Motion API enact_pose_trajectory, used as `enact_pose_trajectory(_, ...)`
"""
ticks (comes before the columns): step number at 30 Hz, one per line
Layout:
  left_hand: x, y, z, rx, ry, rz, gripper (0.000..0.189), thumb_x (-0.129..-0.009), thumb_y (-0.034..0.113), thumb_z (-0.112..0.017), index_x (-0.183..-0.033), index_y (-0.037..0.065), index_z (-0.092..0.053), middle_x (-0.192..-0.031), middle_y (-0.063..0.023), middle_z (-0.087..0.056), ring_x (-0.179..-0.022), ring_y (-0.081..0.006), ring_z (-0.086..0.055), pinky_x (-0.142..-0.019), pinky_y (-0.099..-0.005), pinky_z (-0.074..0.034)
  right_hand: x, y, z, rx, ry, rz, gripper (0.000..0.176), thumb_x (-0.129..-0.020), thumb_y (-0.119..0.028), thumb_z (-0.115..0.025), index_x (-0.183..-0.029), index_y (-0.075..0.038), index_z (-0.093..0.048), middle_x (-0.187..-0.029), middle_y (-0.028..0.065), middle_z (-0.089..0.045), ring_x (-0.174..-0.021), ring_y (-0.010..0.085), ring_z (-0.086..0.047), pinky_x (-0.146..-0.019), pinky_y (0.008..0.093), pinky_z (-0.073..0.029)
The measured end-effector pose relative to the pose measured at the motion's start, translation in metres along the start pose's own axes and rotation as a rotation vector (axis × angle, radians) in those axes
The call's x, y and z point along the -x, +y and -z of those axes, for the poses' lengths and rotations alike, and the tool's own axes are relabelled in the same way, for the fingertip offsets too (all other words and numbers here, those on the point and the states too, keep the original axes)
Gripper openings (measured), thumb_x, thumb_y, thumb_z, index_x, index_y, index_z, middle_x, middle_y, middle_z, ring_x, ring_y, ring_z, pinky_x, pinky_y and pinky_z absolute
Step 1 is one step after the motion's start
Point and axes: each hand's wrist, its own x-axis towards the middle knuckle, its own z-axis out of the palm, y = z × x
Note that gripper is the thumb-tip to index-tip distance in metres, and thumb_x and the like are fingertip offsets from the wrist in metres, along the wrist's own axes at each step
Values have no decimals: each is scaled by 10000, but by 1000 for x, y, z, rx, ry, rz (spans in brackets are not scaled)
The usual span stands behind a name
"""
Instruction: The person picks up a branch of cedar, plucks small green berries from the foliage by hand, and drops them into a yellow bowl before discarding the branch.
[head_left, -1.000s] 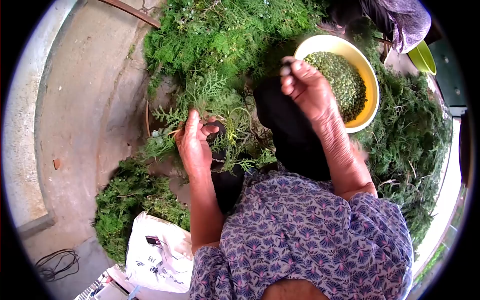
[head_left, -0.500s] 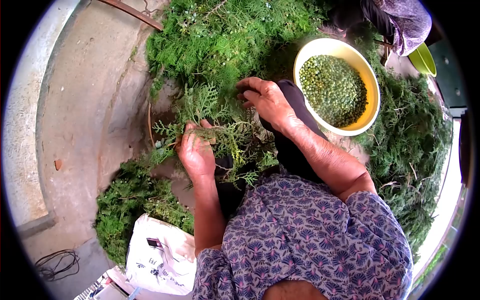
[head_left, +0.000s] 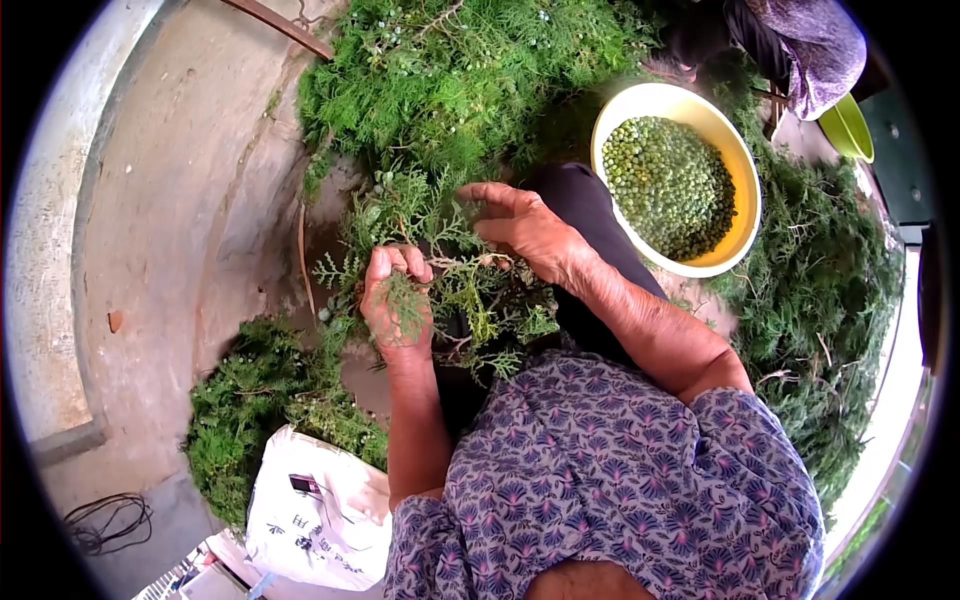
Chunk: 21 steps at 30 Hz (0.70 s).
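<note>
A leafy green branch (head_left: 465, 290) lies across my lap, with small round brown and green bits along it. My left hand (head_left: 397, 305) is closed around its stem, and a sprig hangs over the palm. Just right of it my right hand (head_left: 530, 235) is held above the branch, fingers apart and pointing left, with nothing visible between them. A yellow basin (head_left: 744, 225) stands beyond my right forearm, part-filled with small round green cones (head_left: 670, 180).
Cut greenery (head_left: 440, 90) is heaped in front, with more piles at the right (head_left: 810, 260) and lower left (head_left: 245, 410). A white sack (head_left: 320, 510) carries a small dark device. Another person's patterned sleeve (head_left: 820, 50) and a green basin (head_left: 846, 128) are at the upper right.
My left hand has turned and its fingers have curled round the branch. My right hand has moved slightly down, its fingers now pointing left and spread. The branch has shifted, showing more of its stem.
</note>
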Motion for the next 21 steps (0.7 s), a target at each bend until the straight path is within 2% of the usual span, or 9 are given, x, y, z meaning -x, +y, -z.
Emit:
enact_pose_trajectory(1, 0, -1, -1, -1, 0, -2, 233, -917, 219, -440, -739, 69, -459, -708, -37, -450, -699, -154, -443, -624, -282, -371, 0, 0, -1, 0, -2, 1, 412, -794, 15, -516, -1203, -19, -478, -884, 59, -579, -675, 95, -566, -497, 192, -446)
enact_pose_trajectory(3, 1, -2, -2, 5, -2, -47, 257, -925, 239, -435, -734, 68, -460, -710, -32, -451, -696, -153, -442, -615, -281, -371, -1, 3, -2, -198, 6, -88, 420, -816, 35, -506, -1229, -1, -436, -819, 74, -565, -571, 145, -606, -407, 205, -451)
enact_pose_trajectory(5, 1, -5, 3, -25, -12, -62, 280, -932, 261, -424, -729, 72, -459, -708, -33, -448, -697, -152, -443, -614, -284, -371, 2, 4, -3, -135, -16, -76, 402, -820, 35, -513, -1213, 13, -431, -836, 76, -565, -595, 169, -620, -422, 210, -463)
enact_pose_trajectory(7, 2, -6, 5, 5, -13, -67, 312, -914, 305, -446, -733, 52, -467, -717, -74, -469, -687, -177, -438, -636, -294, -356, 1, 10, -5, -260, -77, 22, 348, -827, 26, -533, -1169, -5, -472, -859, 73, -563, -617, 174, -623, -472, 231, -489)
enact_pose_trajectory(8, 2, -6, 5, 4, -11, -68, 312, -914, 305, -446, -733, 52, -467, -717, -74, -469, -687, -177, -438, -636, -294, -356, 2, 8, -4, -343, -81, 16, 305, -828, 14, -555, -1126, -35, -510, -872, 54, -567, -704, 170, -626, -574, 260, -515)
enact_pose_trajectory(9, 2, -6, 4, 53, -19, -68, 326, -911, 320, -451, -728, 51, -469, -711, -73, -471, -682, -181, -440, -635, -295, -358, 2, 6, -4, -342, -82, 17, 305, -828, 14, -555, -1126, -35, -510, -872, 54, -567, -704, 170, -626, -574, 260, -515)
enact_pose_trajectory(12, 1, -7, 7, 71, -33, -52, 347, -902, 346, -463, -715, 53, -469, -702, -71, -476, -677, -191, -447, -634, -299, -362, -1, 5, -1, -540, 10, 171, 237, -840, 6, -552, -1063, -74, -550, -872, 15, -578, -837, 155, -603, -709, 295, -512)
enact_pose_trajectory(15, -2, -12, 20, 70, -34, -41, 332, -889, 347, -486, -705, 70, -465, -707, -64, -485, -688, -204, -464, -632, -306, -367, -4, 3, 5, -593, 10, 277, 117, -853, -20, -551, -953, -76, -574, -847, 0, -581, -816, 153, -602, -723, 311, -511)
enact_pose_trajectory(21, -3, -13, 16, -11, -96, -22, 296, -895, 308, -488, -729, 63, -477, -717, -68, -485, -692, -192, -461, -630, -298, -347, -5, 3, 7, -552, 75, 345, 90, -838, -32, -581, -913, -72, -552, -799, -15, -581, -781, 103, -583, -728, 268, -496)
